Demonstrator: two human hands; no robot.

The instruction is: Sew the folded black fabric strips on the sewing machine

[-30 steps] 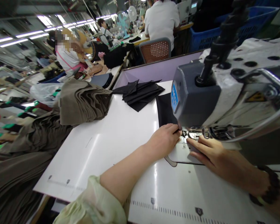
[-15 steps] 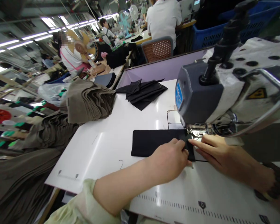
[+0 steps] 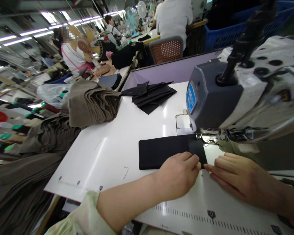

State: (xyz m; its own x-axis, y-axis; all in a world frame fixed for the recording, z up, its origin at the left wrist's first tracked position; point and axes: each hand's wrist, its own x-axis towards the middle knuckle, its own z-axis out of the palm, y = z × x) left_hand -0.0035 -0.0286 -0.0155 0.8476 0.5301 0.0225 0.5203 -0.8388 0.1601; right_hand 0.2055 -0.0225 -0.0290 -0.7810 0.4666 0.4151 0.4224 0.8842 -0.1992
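Note:
A folded black fabric piece (image 3: 164,150) lies flat on the white sewing table, its upper right corner at the presser foot (image 3: 209,139) of the sewing machine (image 3: 210,94). My left hand (image 3: 180,174) is closed at the fabric's lower edge, near the right end, with fingertips pinched on it. Beside the right edge, my right hand (image 3: 240,176) lies with fingers stretched out and together. Its index fingertip touches the lower right corner of the fabric. The underside of the left fingers is hidden.
Black fabric pieces (image 3: 153,96) are heaped at the table's back. A brown fabric stack (image 3: 91,104) sits at the left edge, with more brown cloth (image 3: 19,192) hanging below. A loose thread (image 3: 125,172) lies left of my arm. Co-workers sit beyond the purple partition (image 3: 171,73).
My right hand has moved from beside the presser foot toward me, down to the fabric's near corner. My left hand has shifted slightly toward me, still at the fabric. The view has tilted a little.

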